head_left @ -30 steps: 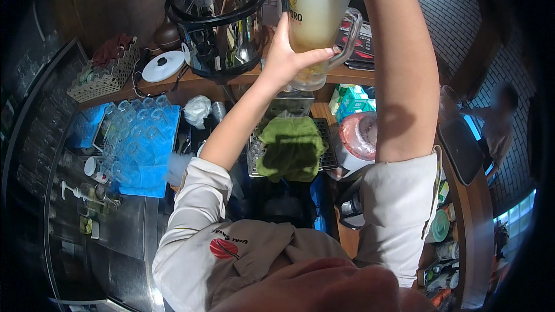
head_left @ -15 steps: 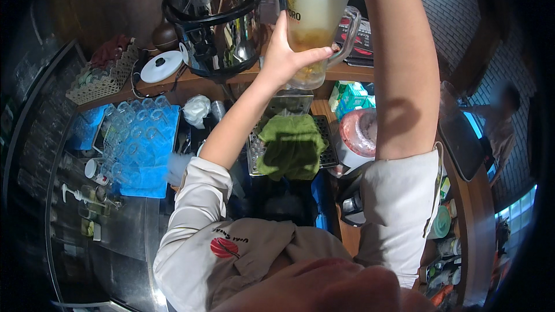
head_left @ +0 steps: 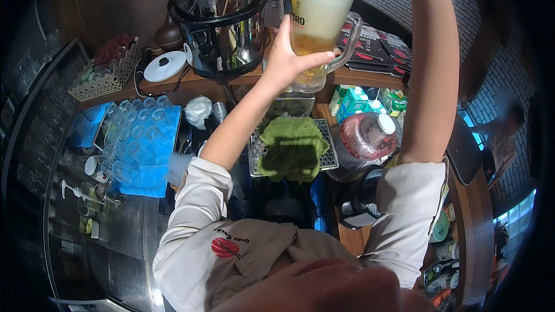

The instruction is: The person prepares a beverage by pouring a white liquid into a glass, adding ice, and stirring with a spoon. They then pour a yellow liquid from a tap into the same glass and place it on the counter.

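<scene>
In my left hand [head_left: 291, 56] is a glass beer mug [head_left: 321, 11], with the fingers closed around its lower body and the thumb stretched across toward the handle. Thick pale foam fills the upper part of the mug, and golden beer shows below it. My right forearm [head_left: 429, 63] reaches up past the top edge, so the right hand itself is out of sight. Below the mug lies a folded green cloth [head_left: 293, 149] on a perforated metal drip tray [head_left: 255, 149].
A shiny metal pot [head_left: 222, 29] stands on the wooden shelf, beside a white lid [head_left: 165, 66]. Several glasses rest on a blue mat [head_left: 139, 179] at left. A large jar with reddish contents [head_left: 364, 138] and green cartons [head_left: 354, 101] stand right. Another person [head_left: 503, 138] is at far right.
My right forearm has swung to the right, uncovering the jar's white cap and dark booklets. The mug, still in my left hand, sits slightly lower in the picture and foam fills its top.
</scene>
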### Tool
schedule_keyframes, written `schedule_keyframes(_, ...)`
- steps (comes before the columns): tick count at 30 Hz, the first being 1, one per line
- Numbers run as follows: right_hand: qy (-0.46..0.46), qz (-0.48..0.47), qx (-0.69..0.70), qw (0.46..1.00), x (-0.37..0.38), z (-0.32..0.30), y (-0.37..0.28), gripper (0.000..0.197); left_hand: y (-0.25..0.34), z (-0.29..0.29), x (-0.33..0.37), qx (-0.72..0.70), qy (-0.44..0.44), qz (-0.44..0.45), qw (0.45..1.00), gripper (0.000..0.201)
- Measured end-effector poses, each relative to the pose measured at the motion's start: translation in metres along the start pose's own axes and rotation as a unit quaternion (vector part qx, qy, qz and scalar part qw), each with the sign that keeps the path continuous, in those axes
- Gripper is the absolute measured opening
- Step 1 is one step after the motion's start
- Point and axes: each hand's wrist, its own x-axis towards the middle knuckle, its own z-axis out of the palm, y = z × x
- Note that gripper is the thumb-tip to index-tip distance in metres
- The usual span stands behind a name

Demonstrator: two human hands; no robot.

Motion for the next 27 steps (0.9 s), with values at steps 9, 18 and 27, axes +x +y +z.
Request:
schedule_keyframes(9, -0.148, 0.277, -0.026, 0.949, -0.100, -0.042, 0.076, 0.042, 0.007, 0.002, -0.001, -0.007, 0.002, -0.001, 1.000, 0.067)
schedule_keyframes(18, -0.123, 0.344, 0.062, 0.929, -0.147, -0.030, 0.062, 0.038, 0.007, -0.008, -0.007, 0.031, 0.017, 0.001, 0.999, 0.070)
schedule_keyframes(27, -0.090, 0.332, 0.052, 0.937, -0.157, -0.021, 0.045, 0.035, 0.023, -0.025, -0.033, 0.048, 0.020, -0.027, 0.998, 0.079)
